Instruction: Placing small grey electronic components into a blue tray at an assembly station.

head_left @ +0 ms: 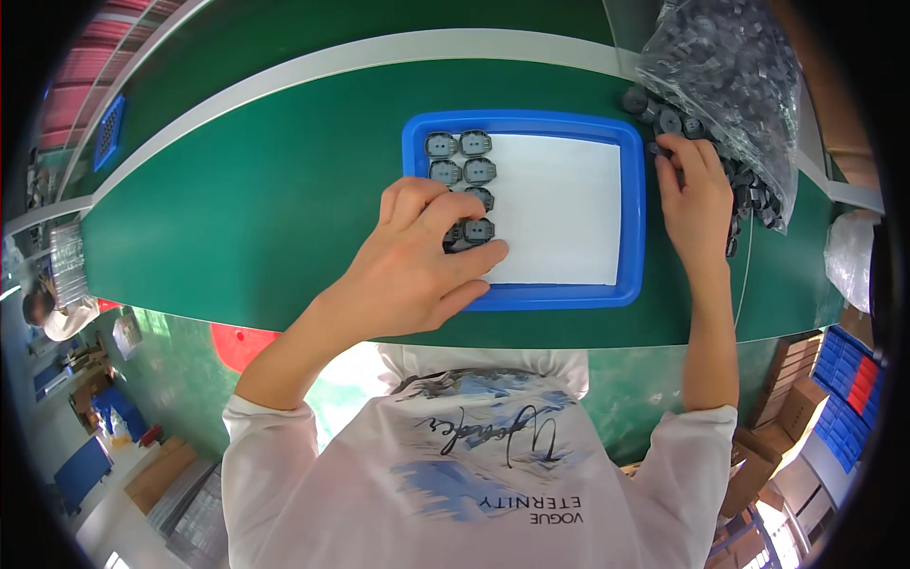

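A blue tray lined with white paper lies in front of me. Along its left side, small dark grey plastic housings stand in two columns. My left hand reaches over the near left part of the tray, thumb and forefinger closed about one housing in the right column. It partly covers the lower housings. To the right of the tray, my right hand pinches a small dark plastic piece at the edge of a loose pile of like pieces.
A clear plastic bag full of dark pieces lies at the back right, spilling onto the green table. A pale raised rim curves along the far side. Below the near edge, a red stool shows at left; cardboard boxes stand at right.
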Demonstrator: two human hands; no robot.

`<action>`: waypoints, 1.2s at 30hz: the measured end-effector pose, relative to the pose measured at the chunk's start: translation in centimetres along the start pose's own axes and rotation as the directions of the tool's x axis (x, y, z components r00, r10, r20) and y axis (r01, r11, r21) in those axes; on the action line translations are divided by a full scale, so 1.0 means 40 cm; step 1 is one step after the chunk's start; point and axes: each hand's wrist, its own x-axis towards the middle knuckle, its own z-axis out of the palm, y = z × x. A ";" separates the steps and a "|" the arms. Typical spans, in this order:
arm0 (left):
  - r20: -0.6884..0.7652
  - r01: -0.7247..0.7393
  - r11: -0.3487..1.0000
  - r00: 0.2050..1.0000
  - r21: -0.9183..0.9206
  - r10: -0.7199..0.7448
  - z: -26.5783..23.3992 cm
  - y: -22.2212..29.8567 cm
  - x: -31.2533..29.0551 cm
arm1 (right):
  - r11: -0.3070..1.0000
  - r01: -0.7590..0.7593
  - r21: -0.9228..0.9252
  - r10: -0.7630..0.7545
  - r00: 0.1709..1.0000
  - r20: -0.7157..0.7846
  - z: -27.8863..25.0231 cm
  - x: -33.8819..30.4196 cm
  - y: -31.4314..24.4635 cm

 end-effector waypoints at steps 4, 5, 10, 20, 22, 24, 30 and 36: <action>-0.192 0.074 0.997 0.979 -0.013 -0.075 -0.024 -0.051 -0.005 | 0.994 0.080 0.076 -0.077 0.996 -0.050 -0.033 0.001 -0.002; -0.287 0.148 0.988 0.949 0.043 -0.130 -0.033 -0.069 -0.010 | 0.992 0.048 0.119 -0.046 0.999 -0.020 -0.054 0.004 -0.026; -0.333 0.223 0.974 0.916 -0.044 -0.224 -0.033 -0.096 -0.010 | 0.920 0.257 0.295 -0.334 0.909 0.251 -0.082 0.032 -0.175; -0.088 -0.001 0.999 0.996 0.045 0.005 0.008 -0.077 0.075 | 0.920 0.158 0.358 -0.254 0.937 0.240 0.028 0.043 -0.230; -0.085 0.004 0.999 0.996 0.050 0.000 0.011 -0.084 0.079 | 0.941 0.180 0.286 -0.261 0.925 0.276 0.025 0.038 -0.224; -0.079 0.001 0.999 0.997 0.053 0.003 0.013 -0.083 0.083 | 0.943 0.216 0.253 -0.280 0.926 0.253 0.043 0.033 -0.222; -0.058 0.039 0.998 0.998 0.046 -0.036 0.000 -0.101 0.070 | 0.929 0.279 0.244 -0.329 0.924 0.196 0.099 0.047 -0.241; -0.077 0.012 1.000 0.997 0.022 -0.010 0.005 -0.090 0.102 | 0.915 0.296 0.274 -0.342 0.930 0.136 0.117 0.043 -0.223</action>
